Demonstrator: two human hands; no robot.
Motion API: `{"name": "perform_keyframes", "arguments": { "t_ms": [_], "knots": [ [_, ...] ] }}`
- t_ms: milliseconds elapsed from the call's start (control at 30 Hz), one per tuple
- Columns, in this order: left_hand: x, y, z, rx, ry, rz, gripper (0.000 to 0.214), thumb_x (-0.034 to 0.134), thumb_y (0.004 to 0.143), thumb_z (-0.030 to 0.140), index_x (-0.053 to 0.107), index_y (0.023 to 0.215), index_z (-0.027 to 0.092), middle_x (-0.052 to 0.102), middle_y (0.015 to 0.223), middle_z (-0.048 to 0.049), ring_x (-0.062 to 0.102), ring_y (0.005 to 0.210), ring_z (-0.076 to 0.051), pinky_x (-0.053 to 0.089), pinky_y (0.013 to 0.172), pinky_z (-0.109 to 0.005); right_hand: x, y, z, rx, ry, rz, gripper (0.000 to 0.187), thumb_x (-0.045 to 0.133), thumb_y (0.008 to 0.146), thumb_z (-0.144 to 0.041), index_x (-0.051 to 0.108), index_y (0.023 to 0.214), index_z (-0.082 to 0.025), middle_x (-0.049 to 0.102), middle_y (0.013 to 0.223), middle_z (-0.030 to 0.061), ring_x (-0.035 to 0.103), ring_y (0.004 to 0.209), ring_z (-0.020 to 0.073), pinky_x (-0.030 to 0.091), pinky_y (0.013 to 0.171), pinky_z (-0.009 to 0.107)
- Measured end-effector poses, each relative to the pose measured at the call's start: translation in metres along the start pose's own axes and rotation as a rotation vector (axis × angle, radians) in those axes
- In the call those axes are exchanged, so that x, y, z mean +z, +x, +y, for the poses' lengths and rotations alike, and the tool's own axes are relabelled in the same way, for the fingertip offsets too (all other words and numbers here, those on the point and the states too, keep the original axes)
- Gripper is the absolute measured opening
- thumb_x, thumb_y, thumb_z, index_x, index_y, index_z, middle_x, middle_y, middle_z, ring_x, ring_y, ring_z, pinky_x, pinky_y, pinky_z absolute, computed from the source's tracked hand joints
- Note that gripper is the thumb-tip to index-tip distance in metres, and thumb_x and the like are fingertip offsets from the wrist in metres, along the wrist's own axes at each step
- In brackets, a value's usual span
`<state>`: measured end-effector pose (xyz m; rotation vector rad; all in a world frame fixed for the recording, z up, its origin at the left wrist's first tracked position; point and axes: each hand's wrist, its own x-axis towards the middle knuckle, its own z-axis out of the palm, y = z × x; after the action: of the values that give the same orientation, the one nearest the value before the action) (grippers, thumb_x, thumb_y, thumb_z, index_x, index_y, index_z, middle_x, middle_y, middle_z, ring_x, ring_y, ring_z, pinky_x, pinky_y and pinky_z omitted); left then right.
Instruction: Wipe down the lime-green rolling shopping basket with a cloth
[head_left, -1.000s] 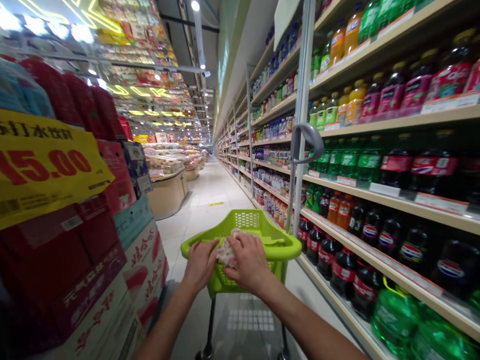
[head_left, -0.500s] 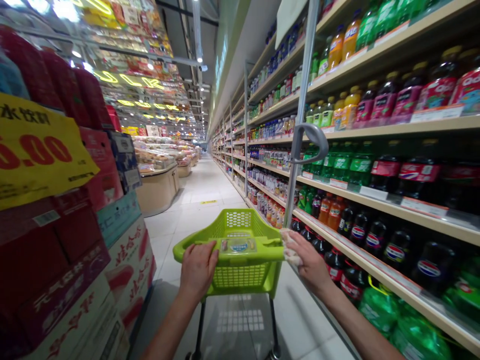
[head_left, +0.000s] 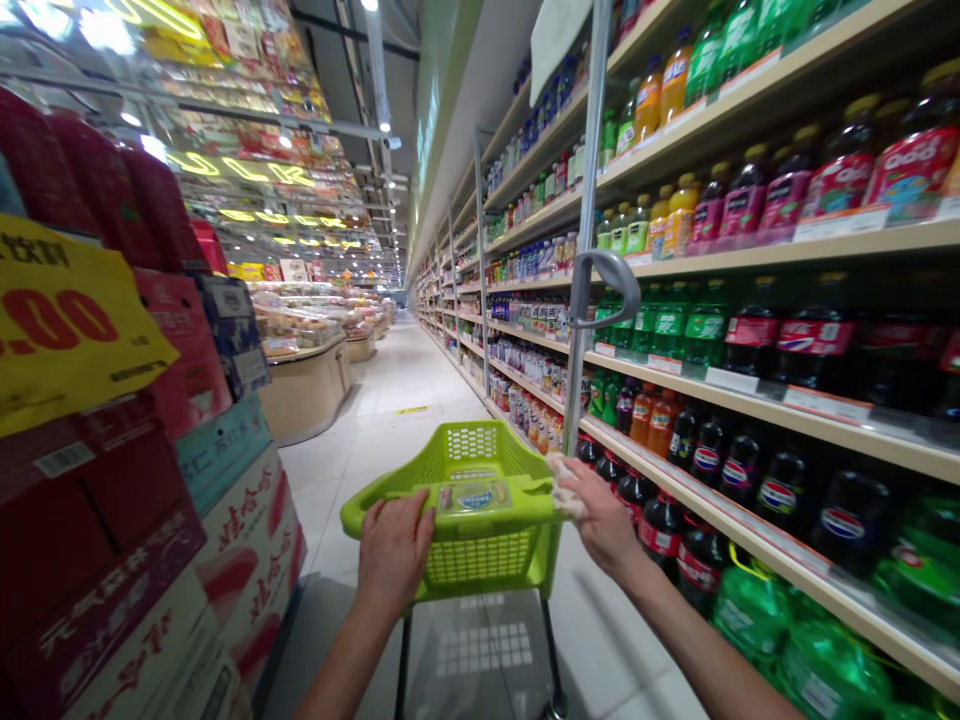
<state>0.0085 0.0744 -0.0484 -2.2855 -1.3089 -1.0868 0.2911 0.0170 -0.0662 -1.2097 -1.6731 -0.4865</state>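
A lime-green shopping cart (head_left: pixel 487 560) stands in front of me, its basket bare inside as far as I can see. My left hand (head_left: pixel 395 545) is wrapped over the left part of the cart's handle, near a clear label panel (head_left: pixel 474 497). At the handle's right end, my right hand (head_left: pixel 596 510) grips a crumpled whitish cloth (head_left: pixel 564 488) and presses it against the green plastic. The fingertips of the right hand are partly hidden by the cloth.
Tall shelves of bottled drinks (head_left: pixel 750 330) line the right side, with a grey loop handle (head_left: pixel 611 288) on an upright post. Stacked drink cartons (head_left: pixel 240 530) with a yellow price sign (head_left: pixel 67 320) crowd the left. A tiled aisle (head_left: pixel 382 385) runs ahead past a rounded display counter (head_left: pixel 304 395).
The shelves, cartons and cart have shifted slightly left in view. My right hand and the cloth have moved a little left with the handle; both hands keep their grip.
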Motion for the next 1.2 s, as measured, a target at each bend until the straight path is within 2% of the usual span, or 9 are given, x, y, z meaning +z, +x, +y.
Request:
{"name": "perform_keyframes", "arguments": {
  "t_ms": [133,333,433,567,633,800,900,1033,1200],
  "knots": [
    [0.004,-0.001,0.004,-0.016,0.019,0.037,0.032,0.033,0.086,0.032,0.058,0.100,0.017,0.066,0.089,-0.0058,0.058,0.087,-0.021,0.034,0.088,-0.041,-0.005,0.002,0.006,0.158,0.013,0.037,0.036,0.038,0.074,-0.011,0.063,0.099,-0.021,0.056,0.119,0.0054,0.050,0.112,0.0183,0.042,0.095,0.042],
    [0.004,-0.001,0.007,0.000,0.032,0.033,0.032,0.031,0.087,0.031,0.057,0.101,0.017,0.066,0.088,-0.0055,0.057,0.086,-0.020,0.033,0.087,-0.040,0.029,-0.010,-0.064,-0.146,0.096,-0.010,0.035,0.043,0.072,-0.009,0.059,0.101,-0.019,0.046,0.130,0.0078,0.035,0.124,0.0207,0.035,0.100,0.045],
    [0.001,-0.002,0.005,0.015,0.028,0.019,0.033,0.031,0.087,0.031,0.057,0.101,0.017,0.066,0.089,-0.0055,0.057,0.086,-0.020,0.034,0.087,-0.040,0.019,-0.009,-0.041,-0.138,0.057,0.004,0.035,0.043,0.073,-0.008,0.059,0.101,-0.019,0.047,0.128,0.0082,0.038,0.123,0.0208,0.038,0.098,0.046],
    [0.002,-0.003,0.004,0.019,0.040,0.049,0.032,0.031,0.087,0.031,0.057,0.100,0.017,0.066,0.087,-0.0056,0.057,0.084,-0.019,0.034,0.087,-0.040,-0.007,-0.008,0.002,0.047,-0.032,0.086,0.036,0.040,0.075,-0.009,0.060,0.102,-0.023,0.052,0.123,0.0054,0.043,0.119,0.0196,0.039,0.097,0.045],
    [0.004,-0.003,0.006,0.011,0.051,0.068,0.032,0.031,0.087,0.031,0.057,0.100,0.017,0.066,0.087,-0.0059,0.056,0.083,-0.020,0.033,0.087,-0.040,-0.007,-0.009,-0.006,0.079,-0.022,0.098,0.036,0.039,0.077,-0.010,0.059,0.103,-0.022,0.052,0.123,0.0057,0.042,0.119,0.0192,0.039,0.098,0.044],
    [0.005,-0.002,0.011,0.006,0.052,0.061,0.032,0.031,0.087,0.030,0.057,0.100,0.017,0.066,0.086,-0.0052,0.056,0.083,-0.020,0.033,0.086,-0.040,0.024,-0.015,-0.060,-0.142,0.095,0.010,0.032,0.044,0.076,-0.012,0.057,0.104,-0.021,0.047,0.129,0.0079,0.035,0.125,0.0211,0.034,0.100,0.047],
    [0.004,-0.003,0.012,0.012,0.045,0.058,0.032,0.031,0.087,0.031,0.057,0.100,0.017,0.066,0.086,-0.0048,0.056,0.083,-0.020,0.034,0.086,-0.039,0.022,-0.014,-0.044,-0.133,0.056,0.039,0.033,0.044,0.076,-0.012,0.057,0.105,-0.020,0.047,0.129,0.0088,0.036,0.124,0.0217,0.036,0.098,0.048],
    [0.005,-0.004,0.016,0.006,0.048,0.058,0.031,0.033,0.086,0.029,0.057,0.100,0.018,0.065,0.086,-0.0050,0.056,0.083,-0.020,0.033,0.087,-0.040,0.003,-0.011,-0.002,0.041,-0.041,0.118,0.033,0.043,0.077,-0.013,0.059,0.104,-0.022,0.050,0.126,0.0068,0.040,0.121,0.0221,0.036,0.098,0.049],
    [0.009,-0.004,0.023,-0.007,0.051,0.064,0.031,0.034,0.086,0.029,0.057,0.101,0.016,0.065,0.086,-0.0063,0.055,0.083,-0.021,0.032,0.086,-0.041,0.019,-0.012,-0.044,-0.011,0.049,0.095,0.033,0.042,0.078,-0.012,0.056,0.107,-0.022,0.048,0.128,0.0069,0.036,0.124,0.0208,0.035,0.100,0.047]
  ]
}}
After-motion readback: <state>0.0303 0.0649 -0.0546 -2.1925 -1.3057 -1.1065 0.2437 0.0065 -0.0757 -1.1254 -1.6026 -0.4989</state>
